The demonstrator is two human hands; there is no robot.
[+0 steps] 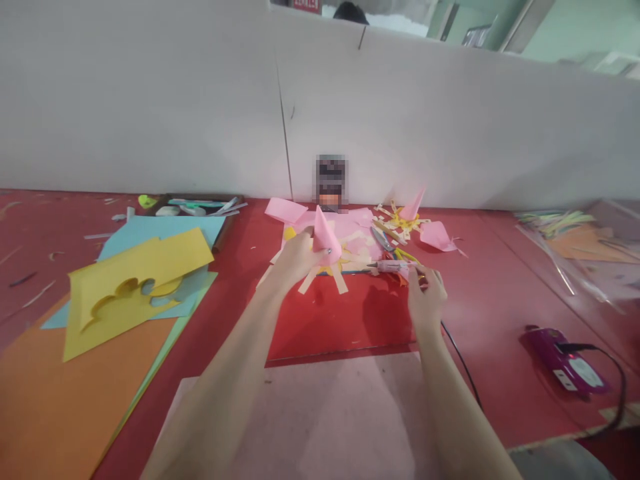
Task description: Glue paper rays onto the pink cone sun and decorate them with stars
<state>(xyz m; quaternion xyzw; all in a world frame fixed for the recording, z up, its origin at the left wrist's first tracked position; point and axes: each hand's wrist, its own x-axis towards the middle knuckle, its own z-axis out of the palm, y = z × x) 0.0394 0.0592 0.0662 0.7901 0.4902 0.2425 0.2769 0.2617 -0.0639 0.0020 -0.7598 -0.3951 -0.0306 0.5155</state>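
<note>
My left hand is closed on a pink paper cone, holding it tip up over pale paper strips on the red table. My right hand is closed on a glue gun whose nozzle points left toward the cone's base. Its black cord trails back toward me. Flat pink paper lies behind the cone.
A second pink cone with yellow strips and pink scraps sit at the back right, scissors beside them. Yellow cut-out paper, blue and orange sheets lie left. A pink sheet is near me, a purple device right. A white partition stands behind.
</note>
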